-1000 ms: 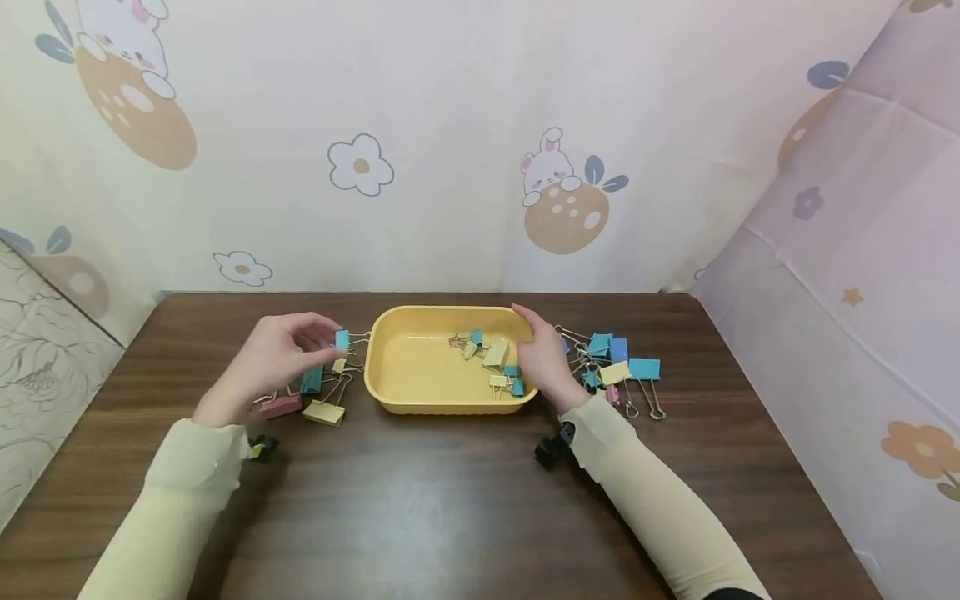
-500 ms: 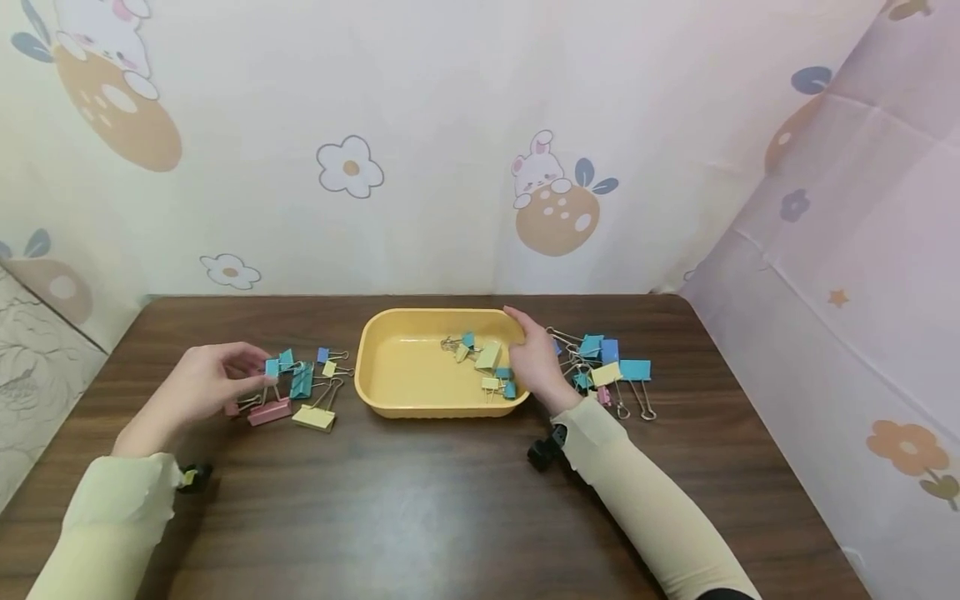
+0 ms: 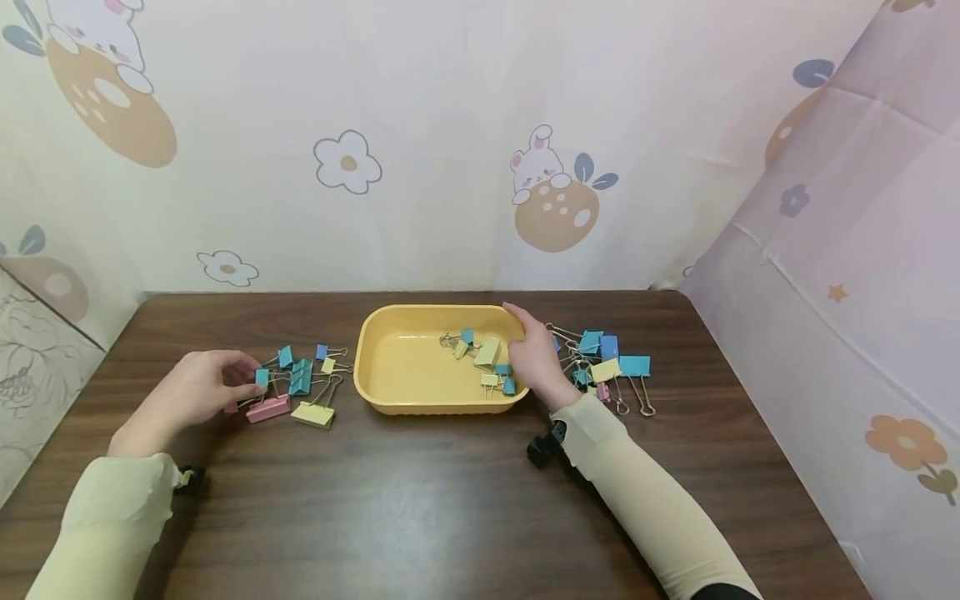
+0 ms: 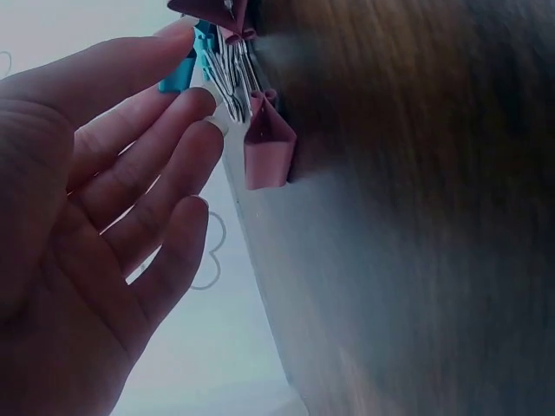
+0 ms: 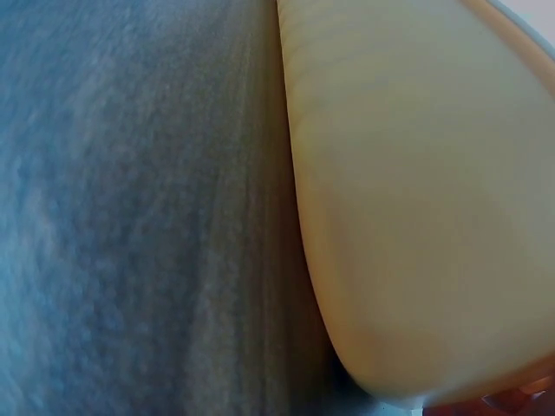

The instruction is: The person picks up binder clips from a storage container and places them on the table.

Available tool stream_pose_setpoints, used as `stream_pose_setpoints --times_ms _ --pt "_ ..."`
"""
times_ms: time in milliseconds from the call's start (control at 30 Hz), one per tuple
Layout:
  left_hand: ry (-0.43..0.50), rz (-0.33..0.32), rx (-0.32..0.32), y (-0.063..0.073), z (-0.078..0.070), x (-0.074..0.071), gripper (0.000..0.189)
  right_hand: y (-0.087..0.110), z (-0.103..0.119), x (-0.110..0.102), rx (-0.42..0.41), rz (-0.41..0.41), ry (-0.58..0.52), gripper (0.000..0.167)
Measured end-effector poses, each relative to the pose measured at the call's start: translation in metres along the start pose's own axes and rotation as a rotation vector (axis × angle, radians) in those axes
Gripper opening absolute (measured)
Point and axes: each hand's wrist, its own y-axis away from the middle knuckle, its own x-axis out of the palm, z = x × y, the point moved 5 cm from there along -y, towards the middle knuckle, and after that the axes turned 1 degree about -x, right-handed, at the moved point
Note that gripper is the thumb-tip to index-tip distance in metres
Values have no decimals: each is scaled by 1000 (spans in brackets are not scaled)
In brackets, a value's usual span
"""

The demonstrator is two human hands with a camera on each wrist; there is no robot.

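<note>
With the left hand (image 3: 198, 387) I am pinching a small teal clip (image 3: 262, 377) between thumb and fingertips, the remaining fingers loosely bending; I cannot tell whether the clip is touching the bench (image 3: 420, 500). Just below those fingertips a pink clip (image 3: 268, 408) is lying, and a second pink one is partly hiding beside the hand. To the right of the hand, a larger teal clip (image 3: 301, 378) and a yellow clip (image 3: 313, 415) are crowding in close; farther right, a small blue clip (image 3: 322, 352) and a small yellow clip (image 3: 328, 365) are pointing their wire handles at the tray's left edge, the gap there being narrow.

With the right hand I am gripping the right end of the yellow tray (image 3: 405, 408), most of the fingers hiding from me. Just left of that hand, mixed clips (image 3: 487, 353) are lying in the tray, its bare floor stretching toward the left wall. A heap of clips (image 3: 604, 371) is spreading just right of the hand.

Beyond both hands the bench's back edge is meeting the patterned cloth (image 3: 442, 167); nearer me, wide wood is running between the sleeves.
</note>
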Motion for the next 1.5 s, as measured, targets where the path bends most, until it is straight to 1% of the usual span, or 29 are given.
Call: stream_pose_setpoints --times_ms 167,333,500,700,867,933,1000,1100,1233,1333,1400,1500 --pt "-4 15 -15 -1 5 -2 30 0 0 0 0 -2 -4 75" --pt "-2 28 -18 -3 7 1 33 -1 1 -1 1 -3 -12 75" --pt "-3 26 -14 -1 7 2 32 0 0 1 22 13 -22 74" --pt "16 5 2 0 5 -1 27 -1 -1 1 14 9 -6 74" --pt "24 -33 23 1 -1 -5 28 -3 -3 2 12 8 -7 74" --pt "67 -36 23 0 -5 -6 30 -3 -3 2 11 2 -7 74" --pt "106 -38 30 0 -12 -6 31 -3 -3 2 8 -1 -7 74" --pt "161 -34 41 -3 -26 -7 32 -3 -3 2 3 -3 -8 74" --pt "102 -85 136 -10 -54 -9 28 -1 -2 1 7 -3 -15 74" --pt "68 -124 227 -17 -79 -10 20 -1 -3 1 10 -5 -25 74" --pt "88 -123 266 -22 -95 -9 16 -1 -4 1 10 -7 -32 75" --pt "122 -98 301 -30 -117 -4 13 -1 -4 1 9 -5 -35 74"
